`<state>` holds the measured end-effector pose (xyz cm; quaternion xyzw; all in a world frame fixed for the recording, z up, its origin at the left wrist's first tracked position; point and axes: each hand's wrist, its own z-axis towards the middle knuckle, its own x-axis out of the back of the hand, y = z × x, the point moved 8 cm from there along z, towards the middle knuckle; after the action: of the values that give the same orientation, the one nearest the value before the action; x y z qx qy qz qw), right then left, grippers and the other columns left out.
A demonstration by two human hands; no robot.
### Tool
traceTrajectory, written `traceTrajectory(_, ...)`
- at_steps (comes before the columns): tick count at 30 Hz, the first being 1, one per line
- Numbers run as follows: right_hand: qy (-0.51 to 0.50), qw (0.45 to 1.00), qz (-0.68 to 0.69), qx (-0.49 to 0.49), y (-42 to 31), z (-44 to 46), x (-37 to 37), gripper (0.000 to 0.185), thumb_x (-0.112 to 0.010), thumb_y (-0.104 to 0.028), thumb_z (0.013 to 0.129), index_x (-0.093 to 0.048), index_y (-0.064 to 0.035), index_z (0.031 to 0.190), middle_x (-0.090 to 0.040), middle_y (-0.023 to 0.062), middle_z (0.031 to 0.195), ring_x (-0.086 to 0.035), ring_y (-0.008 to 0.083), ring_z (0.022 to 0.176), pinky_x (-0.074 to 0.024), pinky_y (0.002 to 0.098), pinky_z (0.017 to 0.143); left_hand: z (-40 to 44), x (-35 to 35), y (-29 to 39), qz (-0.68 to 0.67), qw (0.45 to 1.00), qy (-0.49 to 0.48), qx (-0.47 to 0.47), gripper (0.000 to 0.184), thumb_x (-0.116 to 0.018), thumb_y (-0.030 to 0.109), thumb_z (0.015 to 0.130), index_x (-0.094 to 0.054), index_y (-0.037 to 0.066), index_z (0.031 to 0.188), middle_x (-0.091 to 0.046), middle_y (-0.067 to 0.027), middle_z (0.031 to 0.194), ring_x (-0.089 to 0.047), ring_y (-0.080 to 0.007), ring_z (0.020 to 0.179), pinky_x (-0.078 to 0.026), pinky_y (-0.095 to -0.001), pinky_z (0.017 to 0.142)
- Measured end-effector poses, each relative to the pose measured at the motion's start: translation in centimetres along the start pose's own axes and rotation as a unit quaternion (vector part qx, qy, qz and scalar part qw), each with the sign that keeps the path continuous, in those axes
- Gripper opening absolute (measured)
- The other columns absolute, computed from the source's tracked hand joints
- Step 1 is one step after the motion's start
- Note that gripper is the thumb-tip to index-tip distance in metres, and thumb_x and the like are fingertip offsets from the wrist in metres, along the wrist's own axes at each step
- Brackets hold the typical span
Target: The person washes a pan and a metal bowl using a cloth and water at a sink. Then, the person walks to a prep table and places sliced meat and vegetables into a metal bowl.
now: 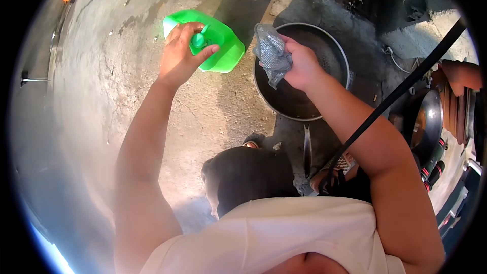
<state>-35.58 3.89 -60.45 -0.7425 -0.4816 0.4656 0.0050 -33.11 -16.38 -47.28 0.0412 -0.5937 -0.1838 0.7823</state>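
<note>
Your left hand is at the green bottle, ahead of you and left of the pan. Its fingers curl beside the darker green cap, and the thumb reaches out apart from them, over the bottle. You cannot tell from this view how firmly they grip, or whether the bottle stands upright or tilts.

Your right hand has its fingers closed on a grey mesh cloth, which bunches up on the side facing the bottle and hangs down in a loose corner. The hand and cloth are over the frying pan, covering part of its left side and rim; whether the cloth touches the pan is unclear.

The pan sits on the ground, dark inside with a pale rim, its handle pointing back toward you. Bright sun falls on the ground between the bottle and your knee, while the pan is mostly in shade.

Near your right arm, a black strap slants across the view. Beyond it, at the far right, there is a second dark pan, tilted on edge, near some pale ground.
</note>
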Motion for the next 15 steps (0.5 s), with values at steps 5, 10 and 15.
traceTrajectory(5, -0.038, 0.999, 0.001, 0.0, 0.3, 1.5, -3.5, 0.035, -0.034, -0.006, 0.089, -0.048, -0.0003, 0.12, -0.057, 0.0149, 0.114, -0.057, 0.0268, 0.105, -0.0459, 0.0415, 0.092, 0.1, 1.9, 0.6, 0.056, 0.997, 0.046, 0.025, 0.019, -0.054, 0.021, 0.09, -0.065, 0.006, 0.09, -0.061, -0.008, 0.089, -0.054, -0.0275, 0.085, -0.042, -0.037, 0.078)
traceTrajectory(10, -0.047, 0.999, 0.02, 0.0, 0.5, 2.4, -4.0, 0.034, -0.039, -0.002, 0.085, -0.05, -0.003, 0.118, -0.059, 0.0129, 0.107, -0.06, 0.0257, 0.097, -0.0504, 0.0436, 0.084, 0.0, 1.8, 0.5, -0.048, 0.998, -0.018, 0.045, 0.016, -0.056, 0.019, 0.089, -0.064, 0.006, 0.095, -0.062, -0.0095, 0.088, -0.057, -0.0273, 0.085, -0.044, -0.0362, 0.077)
traceTrajectory(15, 0.009, 1.0, 0.008, 0.013, 0.6, 2.5, -2.9, 0.034, -0.034, -0.01, 0.092, -0.049, 0.0, 0.12, -0.058, 0.0146, 0.112, -0.058, 0.0266, 0.102, -0.0456, 0.0397, 0.092, 0.0, 1.0, 1.6, 0.006, 0.998, -0.058, -0.032, 0.018, -0.058, 0.016, 0.087, -0.062, 0.009, 0.103, -0.061, -0.0098, 0.1, -0.057, -0.0283, 0.093, -0.044, -0.035, 0.084)
